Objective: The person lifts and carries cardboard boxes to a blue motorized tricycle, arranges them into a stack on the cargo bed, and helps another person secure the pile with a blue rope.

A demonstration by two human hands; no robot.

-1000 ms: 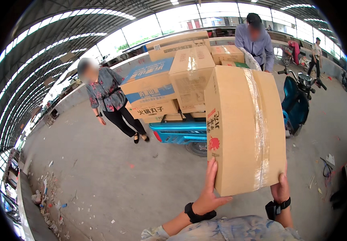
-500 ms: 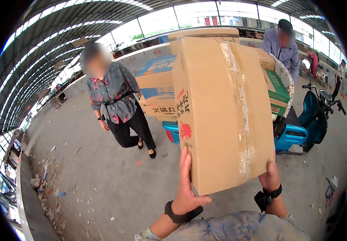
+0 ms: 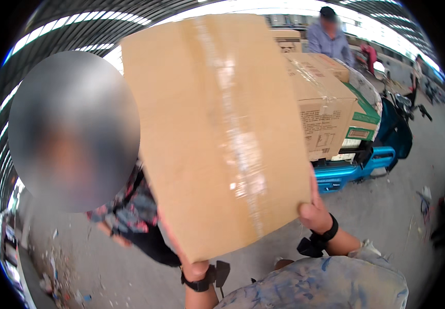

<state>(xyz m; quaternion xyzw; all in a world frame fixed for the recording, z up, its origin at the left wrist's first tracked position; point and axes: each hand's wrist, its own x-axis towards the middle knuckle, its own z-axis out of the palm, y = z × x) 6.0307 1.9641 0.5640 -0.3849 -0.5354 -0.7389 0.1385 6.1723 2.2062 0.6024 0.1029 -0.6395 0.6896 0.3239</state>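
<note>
A large brown cardboard box (image 3: pixel 181 134), with clear tape down its near face, is held up in front of me between both hands. Its lower left corner rests against my left hand (image 3: pixel 194 269), whose fingers run up the box's left side. My right hand (image 3: pixel 315 212) grips the lower right edge, thumb on the near face. Both wrists wear black straps. Right of the held box, several cartons, including a brown one (image 3: pixel 325 110) and a green one (image 3: pixel 362 116), are stacked on a blue electric vehicle (image 3: pixel 330 177).
A person in a flowered shirt (image 3: pixel 135 206) stands close on my left, partly behind the box. Another person in a lilac shirt (image 3: pixel 330 44) stands beyond the stacked cartons. The vehicle's handlebars (image 3: pixel 405 103) stick out at right. Litter (image 3: pixel 52 268) lies along the low wall at left.
The box in my hands has moved left, off the front of the stack, uncovering a brown carton there. The flowered-shirt person now appears much nearer.
</note>
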